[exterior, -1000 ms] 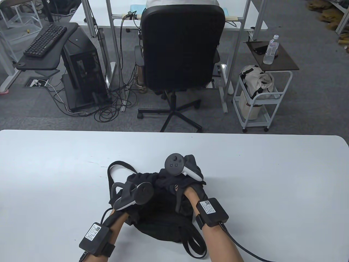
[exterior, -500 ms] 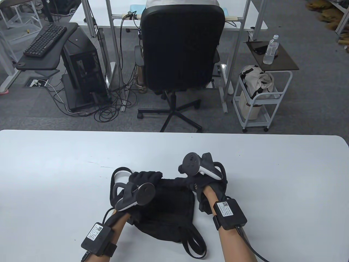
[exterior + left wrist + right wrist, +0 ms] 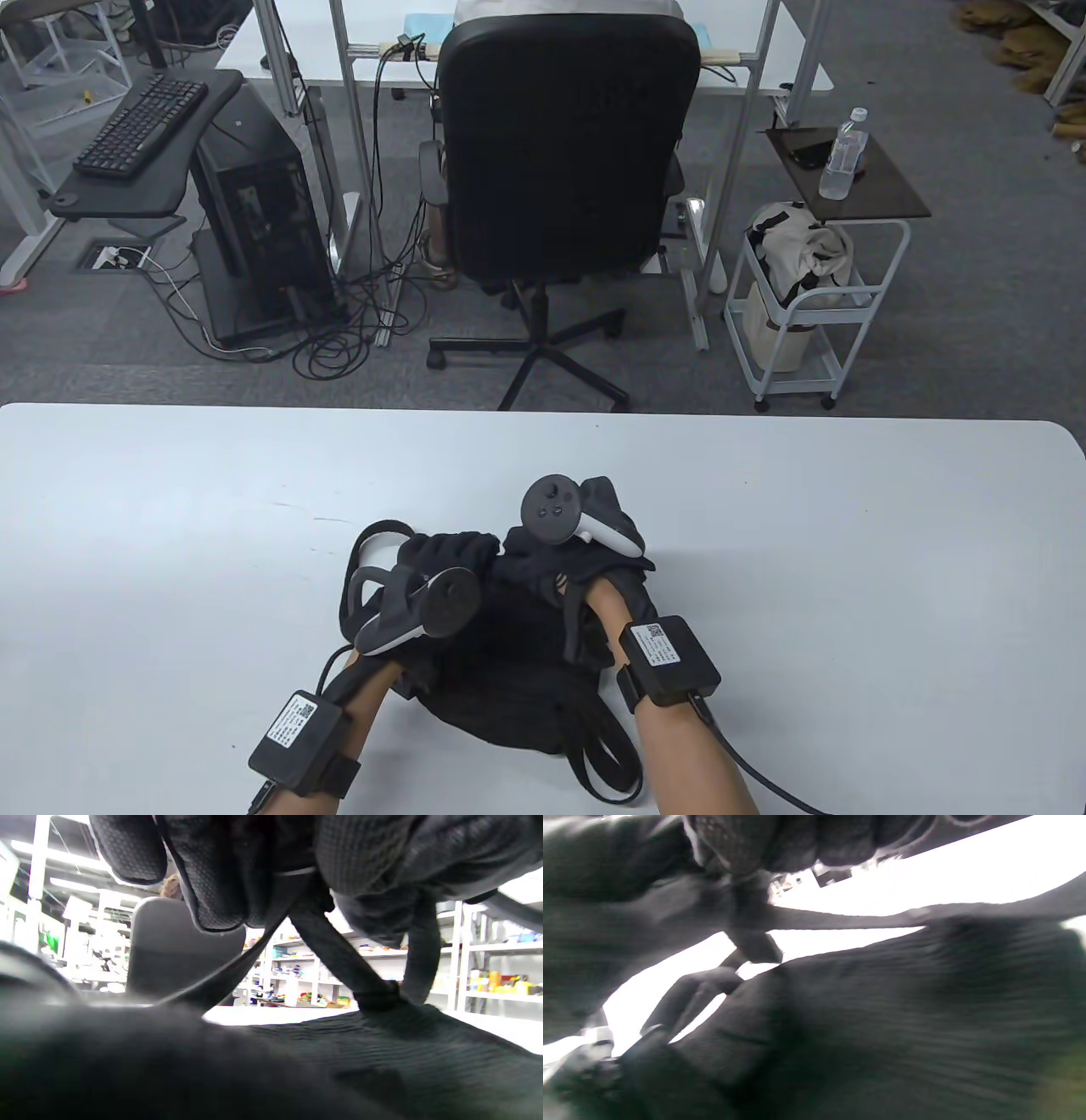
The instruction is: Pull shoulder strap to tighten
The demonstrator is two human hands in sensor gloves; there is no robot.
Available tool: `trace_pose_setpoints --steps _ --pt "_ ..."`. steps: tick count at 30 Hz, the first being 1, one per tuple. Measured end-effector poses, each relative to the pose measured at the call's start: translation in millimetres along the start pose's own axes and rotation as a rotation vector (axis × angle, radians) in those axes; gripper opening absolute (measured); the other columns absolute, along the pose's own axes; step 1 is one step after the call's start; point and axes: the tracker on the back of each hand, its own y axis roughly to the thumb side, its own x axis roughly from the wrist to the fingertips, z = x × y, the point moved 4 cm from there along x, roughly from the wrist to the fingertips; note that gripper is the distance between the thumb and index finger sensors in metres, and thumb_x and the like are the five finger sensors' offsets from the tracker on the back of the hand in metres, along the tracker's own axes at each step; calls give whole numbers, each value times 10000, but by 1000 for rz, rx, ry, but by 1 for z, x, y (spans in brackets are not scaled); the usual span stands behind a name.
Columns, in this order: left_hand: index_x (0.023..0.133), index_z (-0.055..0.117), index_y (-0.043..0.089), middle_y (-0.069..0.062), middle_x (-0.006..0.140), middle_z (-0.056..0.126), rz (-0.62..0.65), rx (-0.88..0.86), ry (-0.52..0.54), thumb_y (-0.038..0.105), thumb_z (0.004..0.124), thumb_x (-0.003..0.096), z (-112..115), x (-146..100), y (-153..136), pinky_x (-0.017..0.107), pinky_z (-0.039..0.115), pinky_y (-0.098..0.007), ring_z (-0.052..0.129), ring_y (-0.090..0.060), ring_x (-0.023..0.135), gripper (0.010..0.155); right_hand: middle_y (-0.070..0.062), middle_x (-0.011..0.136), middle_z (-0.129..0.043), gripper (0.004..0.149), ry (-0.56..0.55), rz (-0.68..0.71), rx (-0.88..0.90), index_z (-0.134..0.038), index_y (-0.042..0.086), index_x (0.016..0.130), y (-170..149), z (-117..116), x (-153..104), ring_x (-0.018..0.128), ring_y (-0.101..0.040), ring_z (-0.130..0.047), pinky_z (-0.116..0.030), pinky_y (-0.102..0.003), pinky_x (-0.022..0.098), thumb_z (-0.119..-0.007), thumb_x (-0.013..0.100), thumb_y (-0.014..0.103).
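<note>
A black fabric bag [image 3: 509,679] lies on the white table [image 3: 848,552] near its front edge, with its top bunched up. My left hand [image 3: 445,552] curls over the bag's top left corner. In the left wrist view its fingers [image 3: 212,878] grip a black shoulder strap [image 3: 335,955] that runs down to the bag [image 3: 297,1060]. My right hand [image 3: 585,556] sits close beside it at the top right. Its fingers [image 3: 797,840] clench a strap [image 3: 840,918] stretched above the bag [image 3: 903,1005]. One strap loop [image 3: 355,560] sticks out to the left, another [image 3: 611,755] lies at the front.
Beyond the table's far edge stand a black office chair [image 3: 560,144], a white trolley [image 3: 806,297] with a bag in it, a side table with a water bottle [image 3: 844,153], and a computer tower [image 3: 254,212] with cables on the floor.
Half a second ago my right hand was out to the right with the bag's top pulled flat. It has come back left beside the left hand, and the top is bunched again.
</note>
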Motion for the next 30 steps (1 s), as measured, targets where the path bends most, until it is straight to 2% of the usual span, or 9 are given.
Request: trace_pose_setpoints --steps 5,7,9,12,14,18,22,26,30 --pt "1091 638 272 3 1087 806 -11 -108 -17 504 711 515 5 1 -12 785 650 -598 882 -237 1013 625 -73 797 -839 331 -28 -167 -29 -896 216 690 -70 25 -35 740 -377 -740 -558 -632 655 -768 474 430" --pt "1095 629 273 1 1088 799 -9 -88 -22 494 707 518 3 3 -5 790 643 -592 875 -237 1012 623 -78 946 -783 407 51 -204 -73 -878 250 788 -69 21 -37 817 -405 -718 -513 -663 683 -753 466 464" --pt "1100 620 290 7 1092 786 11 -120 -15 498 707 517 2 2 0 796 629 -593 858 -260 1013 626 -79 1088 -656 673 65 -172 -83 -701 227 1013 -57 20 -33 935 -419 -639 -455 -685 711 -707 433 569" --pt "1094 624 362 10 1101 746 28 -127 1 508 706 510 -2 1 5 803 614 -589 828 -259 1023 607 -99 1170 -512 767 -6 -3 161 -561 203 1103 -21 10 -16 1022 -448 -515 -384 -713 711 -671 443 578" --pt "1095 622 368 8 1101 735 27 -133 15 507 695 510 -5 0 5 805 612 -587 821 -257 1024 606 -108 1188 -456 793 55 62 280 -504 196 1124 -4 -5 -4 1052 -456 -445 -348 -729 709 -668 446 573" --pt "1090 608 304 8 1074 747 12 -145 36 500 693 508 -10 -1 0 799 622 -587 836 -251 1004 620 -146 993 -724 700 23 87 336 -717 126 964 7 -13 11 943 -433 -651 -416 -729 693 -691 416 559" --pt "1086 590 246 -9 1077 745 -6 -104 20 471 728 503 -11 0 0 790 634 -589 842 -259 1000 640 -102 702 -885 396 4 123 369 -850 154 702 8 -15 12 698 -391 -820 -560 -682 653 -726 467 448" --pt "1085 609 258 6 1083 760 -6 -84 12 482 721 500 -7 2 2 784 645 -593 848 -255 1008 637 -101 702 -872 351 -40 113 181 -856 164 690 7 -3 1 697 -386 -797 -572 -647 659 -726 485 416" --pt "1086 614 276 26 1094 758 -45 -103 9 492 720 499 -4 3 -10 784 648 -591 837 -257 1023 634 -96 732 -857 337 -100 -19 101 -863 168 691 -40 18 -21 736 -386 -764 -543 -654 672 -737 484 402"
